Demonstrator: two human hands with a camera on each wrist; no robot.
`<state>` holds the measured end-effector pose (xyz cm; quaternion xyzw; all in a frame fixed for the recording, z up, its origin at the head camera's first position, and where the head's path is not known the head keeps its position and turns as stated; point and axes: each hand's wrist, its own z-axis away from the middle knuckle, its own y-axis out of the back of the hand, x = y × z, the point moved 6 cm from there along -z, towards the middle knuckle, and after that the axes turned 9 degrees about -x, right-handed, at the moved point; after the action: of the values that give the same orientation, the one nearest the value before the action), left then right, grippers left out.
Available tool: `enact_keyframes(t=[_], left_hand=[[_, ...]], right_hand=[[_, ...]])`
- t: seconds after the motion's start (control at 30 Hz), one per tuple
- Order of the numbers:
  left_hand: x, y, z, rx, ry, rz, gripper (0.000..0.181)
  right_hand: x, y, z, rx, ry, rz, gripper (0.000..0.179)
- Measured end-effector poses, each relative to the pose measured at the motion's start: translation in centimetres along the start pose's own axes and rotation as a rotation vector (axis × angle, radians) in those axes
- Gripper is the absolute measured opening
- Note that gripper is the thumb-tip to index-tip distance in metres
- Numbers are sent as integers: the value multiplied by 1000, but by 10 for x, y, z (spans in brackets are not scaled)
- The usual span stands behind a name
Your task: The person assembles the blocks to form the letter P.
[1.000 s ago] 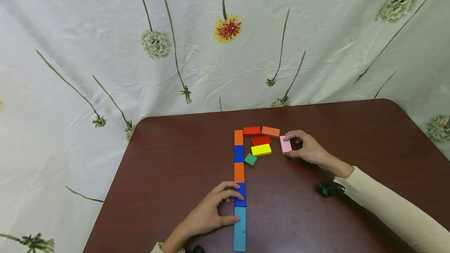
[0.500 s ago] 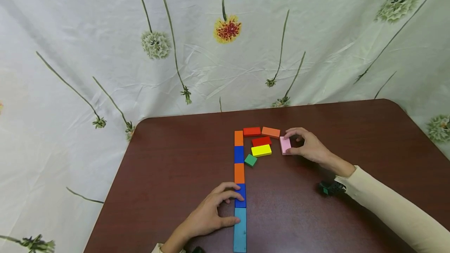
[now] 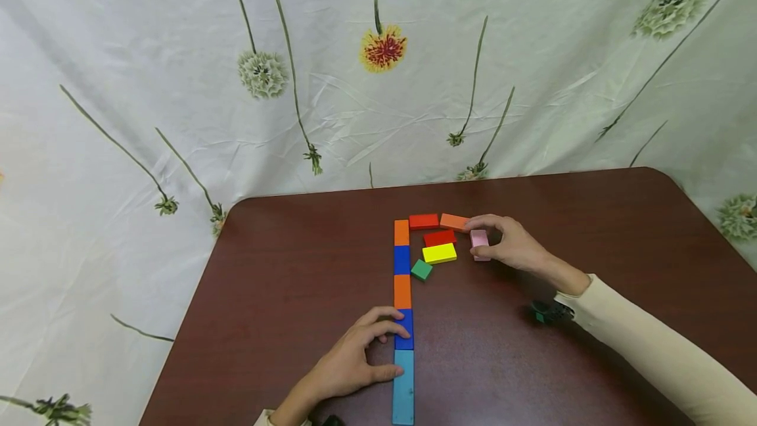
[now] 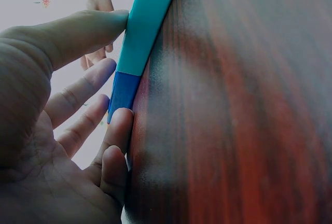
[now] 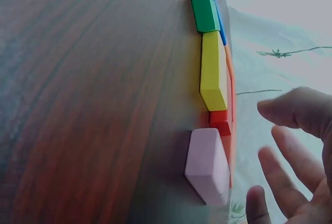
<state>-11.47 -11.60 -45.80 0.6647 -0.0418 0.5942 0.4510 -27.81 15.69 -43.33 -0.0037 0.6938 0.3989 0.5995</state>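
Observation:
A straight column of coloured blocks runs away from me. My left hand [image 3: 351, 354] rests at its near end. Its fingertips touch the blue block [image 3: 405, 342] and its thumb lies at the edge of the long light-blue block [image 3: 404, 393]. Over the pink block [image 3: 480, 239] is my right hand [image 3: 517, 246], its fingers apart and reaching the end of the orange block [image 3: 454, 222]. In the right wrist view, the pink block [image 5: 202, 156] stands on the table with those fingers spread off to its side.
Right of the column's far end lie a red block [image 3: 423, 221], another red block [image 3: 439, 238], a yellow block [image 3: 439, 254] and a green block [image 3: 421, 269]. The brown table [image 3: 284, 268] ends at a flowered cloth [image 3: 331, 117] behind.
My right hand has shifted left, from the pink block's right side to over it, fingertips now at the orange block. The left hand and the blocks have kept their places.

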Motion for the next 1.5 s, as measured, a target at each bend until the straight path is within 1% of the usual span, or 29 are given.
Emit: enact_keyframes(t=[0.07,0.2,0.33,0.6,0.8,1.03,1.37,1.5], left_hand=[[0,0,0,2,-3,-1,34],[0,0,0,3,-15,-9,35],[-1,0,-1,-2,-14,-11,35],[-2,1,-1,0,-24,-9,35],[-2,1,-2,-5,-20,-9,36],[-2,1,-2,-6,4,-2,37],[-2,1,-1,-7,10,1,37],[-2,0,0,-11,14,5,37]], right_hand=[[-4,-3,-1,-31,22,13,38],[-9,-10,-5,-68,62,80,36],[-12,-16,-11,-89,60,127,35],[-17,-30,-20,-128,68,156,30],[-19,-37,-23,-130,76,200,28],[-22,-39,-22,-117,76,219,28],[-25,-41,-22,-106,80,239,28],[-25,-44,-21,-100,86,281,28]])
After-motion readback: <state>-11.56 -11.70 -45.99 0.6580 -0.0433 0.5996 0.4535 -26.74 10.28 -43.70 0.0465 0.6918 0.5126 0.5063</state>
